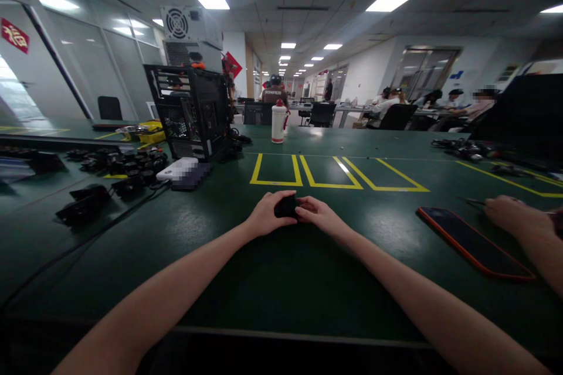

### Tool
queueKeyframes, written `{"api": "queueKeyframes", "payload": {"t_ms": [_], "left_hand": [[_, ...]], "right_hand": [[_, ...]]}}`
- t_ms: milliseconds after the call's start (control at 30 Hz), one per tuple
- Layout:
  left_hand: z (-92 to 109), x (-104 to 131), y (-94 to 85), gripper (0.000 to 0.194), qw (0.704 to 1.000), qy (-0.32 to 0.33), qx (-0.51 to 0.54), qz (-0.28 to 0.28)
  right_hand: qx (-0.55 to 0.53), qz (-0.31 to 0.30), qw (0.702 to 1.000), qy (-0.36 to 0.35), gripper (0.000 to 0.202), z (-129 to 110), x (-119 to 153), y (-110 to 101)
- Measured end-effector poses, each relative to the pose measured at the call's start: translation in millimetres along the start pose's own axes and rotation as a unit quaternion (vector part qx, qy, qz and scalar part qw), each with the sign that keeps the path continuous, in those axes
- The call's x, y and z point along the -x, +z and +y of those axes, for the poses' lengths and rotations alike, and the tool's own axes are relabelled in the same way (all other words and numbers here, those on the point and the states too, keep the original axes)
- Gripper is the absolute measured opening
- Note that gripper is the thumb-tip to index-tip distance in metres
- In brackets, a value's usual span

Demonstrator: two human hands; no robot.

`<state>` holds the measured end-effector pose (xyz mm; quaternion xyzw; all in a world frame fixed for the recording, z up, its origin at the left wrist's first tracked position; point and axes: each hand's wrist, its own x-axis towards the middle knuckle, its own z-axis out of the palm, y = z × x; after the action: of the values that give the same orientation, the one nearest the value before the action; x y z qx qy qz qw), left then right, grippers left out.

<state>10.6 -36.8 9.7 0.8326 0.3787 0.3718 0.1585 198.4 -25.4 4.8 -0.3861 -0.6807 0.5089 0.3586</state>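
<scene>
A small black block-like object (285,206) is held at the middle of the green table (343,299); its exact kind is too dark to make out. My left hand (267,212) wraps round it from the left, thumb at the near side and fingers at the far side. From the right, my right hand (317,212) pinches at its right end, the fingertips partly hiding it. Both forearms reach in from the near edge. Just beyond the hands lie yellow tape outlines (305,186) on the tabletop.
On the left stand an open black computer case (193,111), a power bank-like white box (178,170) with a cable, and several black parts (83,205). A white bottle (278,123) stands behind. At right, an orange-edged phone (475,243) lies near another person's hand (514,214).
</scene>
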Motion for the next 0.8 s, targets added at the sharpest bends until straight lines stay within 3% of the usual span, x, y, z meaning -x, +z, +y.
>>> {"api": "queueKeyframes", "payload": {"t_ms": [100,267,500,633,800], "left_hand": [[2.3,0.7,-0.8,0.062,1.000,0.003,0.002,-0.004],[7.4,1.1,-3.4,0.062,1.000,0.009,0.007,-0.007],[9.3,0.7,-4.3,0.062,1.000,-0.004,0.002,-0.007],[9.7,1.2,-4.5,0.063,1.000,-0.007,-0.005,0.001],[8.8,1.3,-4.2,0.062,1.000,-0.008,-0.012,-0.002]], "right_hand": [[0.004,-0.006,1.000,0.026,0.033,-2.3,0.1,-2.8],[0.075,0.042,0.995,0.059,0.039,-2.0,-5.2,1.5],[-0.012,0.060,0.998,-0.022,0.036,0.2,-5.9,7.8],[0.004,0.048,0.999,-0.015,0.029,-4.6,-1.6,6.9],[0.000,0.017,1.000,-0.019,0.036,-10.1,4.9,1.6]]}}
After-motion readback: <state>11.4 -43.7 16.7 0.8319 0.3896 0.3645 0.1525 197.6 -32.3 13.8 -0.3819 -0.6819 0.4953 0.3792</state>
